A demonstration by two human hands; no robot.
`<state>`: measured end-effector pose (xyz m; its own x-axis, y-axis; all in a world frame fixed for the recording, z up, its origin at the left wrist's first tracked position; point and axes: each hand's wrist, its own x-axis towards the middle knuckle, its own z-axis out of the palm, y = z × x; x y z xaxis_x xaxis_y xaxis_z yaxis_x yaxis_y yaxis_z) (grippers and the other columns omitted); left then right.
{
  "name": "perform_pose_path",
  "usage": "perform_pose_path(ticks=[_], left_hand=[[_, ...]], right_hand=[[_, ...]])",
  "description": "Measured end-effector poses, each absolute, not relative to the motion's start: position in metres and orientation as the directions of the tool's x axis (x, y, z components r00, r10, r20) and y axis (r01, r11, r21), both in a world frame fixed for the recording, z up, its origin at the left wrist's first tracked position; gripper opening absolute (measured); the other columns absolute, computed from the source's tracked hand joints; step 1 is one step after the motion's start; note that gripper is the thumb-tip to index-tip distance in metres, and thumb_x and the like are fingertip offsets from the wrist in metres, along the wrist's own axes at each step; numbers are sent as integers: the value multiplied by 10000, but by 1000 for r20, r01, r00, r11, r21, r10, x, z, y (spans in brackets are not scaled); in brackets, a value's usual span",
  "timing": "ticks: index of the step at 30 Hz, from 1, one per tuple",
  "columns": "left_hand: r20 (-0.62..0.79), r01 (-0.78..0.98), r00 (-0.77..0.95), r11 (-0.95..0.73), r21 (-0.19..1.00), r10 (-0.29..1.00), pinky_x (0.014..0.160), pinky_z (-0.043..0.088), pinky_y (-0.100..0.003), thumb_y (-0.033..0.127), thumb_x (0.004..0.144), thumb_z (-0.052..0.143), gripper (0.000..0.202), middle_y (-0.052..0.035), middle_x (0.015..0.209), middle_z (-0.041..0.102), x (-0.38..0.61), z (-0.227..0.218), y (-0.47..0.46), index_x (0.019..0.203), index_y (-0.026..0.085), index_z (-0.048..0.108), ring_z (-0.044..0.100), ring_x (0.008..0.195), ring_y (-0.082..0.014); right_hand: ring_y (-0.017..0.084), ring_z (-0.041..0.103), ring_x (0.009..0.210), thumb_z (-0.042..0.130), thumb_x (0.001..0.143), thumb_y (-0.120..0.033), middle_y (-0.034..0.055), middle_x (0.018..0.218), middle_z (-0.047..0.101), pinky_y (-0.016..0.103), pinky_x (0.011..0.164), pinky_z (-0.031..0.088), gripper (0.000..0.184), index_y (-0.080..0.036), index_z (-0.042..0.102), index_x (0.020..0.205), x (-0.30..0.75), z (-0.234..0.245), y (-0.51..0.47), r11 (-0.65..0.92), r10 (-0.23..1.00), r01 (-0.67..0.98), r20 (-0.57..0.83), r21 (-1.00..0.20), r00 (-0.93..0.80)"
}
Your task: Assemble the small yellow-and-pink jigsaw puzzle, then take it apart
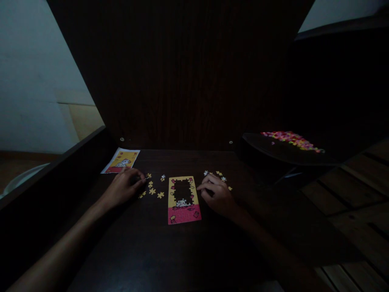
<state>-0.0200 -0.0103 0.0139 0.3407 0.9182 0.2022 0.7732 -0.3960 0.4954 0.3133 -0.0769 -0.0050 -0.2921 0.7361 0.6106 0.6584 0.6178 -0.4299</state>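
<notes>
A partly assembled jigsaw puzzle [184, 215] lies flat on the dark table, with a yellow top, a pink bottom and a gap in its middle. Part of a white figure shows at the lower edge of that gap. To its left, my left hand [123, 187] pinches a small puzzle piece [148, 176] between thumb and fingertips. Several loose yellow pieces [152, 191] lie just beyond those fingers. My right hand [216, 194] rests at the puzzle's right edge, index finger reaching toward its border and the other fingers bent, with nothing visible in it.
A printed reference picture [124, 156] lies at the back left. More loose pieces [219, 173] are behind my right hand. A dark board stands upright at the back [182, 81]. Small colourful bits [290, 140] cover part of a dark surface [258, 140] on the right.
</notes>
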Motion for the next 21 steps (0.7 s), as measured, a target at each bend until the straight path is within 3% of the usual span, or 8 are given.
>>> perform_pose_path(ticks=[4, 13, 21], left_hand=[[160, 699, 336, -359, 618, 928, 758, 510, -373, 587, 849, 541, 400, -64, 909, 713, -6, 21, -22, 883, 209, 670, 653, 848, -250], [169, 456, 499, -423, 783, 850, 780, 512, -349, 422, 881, 601, 229, -34, 895, 700, 50, 21, -63, 906, 210, 683, 645, 846, -202], [159, 383, 554, -420, 823, 817, 770, 505, -333, 360, 882, 615, 174, -30, 864, 695, 63, 13, -76, 884, 205, 695, 633, 837, -191]], right_hand=[[176, 606, 759, 552, 846, -93, 51, 814, 639, 311, 681, 498, 192, -184, 720, 836, 310, -5, -80, 627, 749, 626, 581, -464, -320], [179, 632, 826, 619, 878, -154, 59, 926, 652, 307, 723, 531, 169, -204, 709, 1013, 291, -3, -94, 655, 753, 518, 527, -550, -394], [156, 611, 755, 641, 870, -155, 36, 844, 633, 267, 653, 502, 102, -201, 724, 906, 287, -5, -97, 669, 743, 503, 515, -547, -428]])
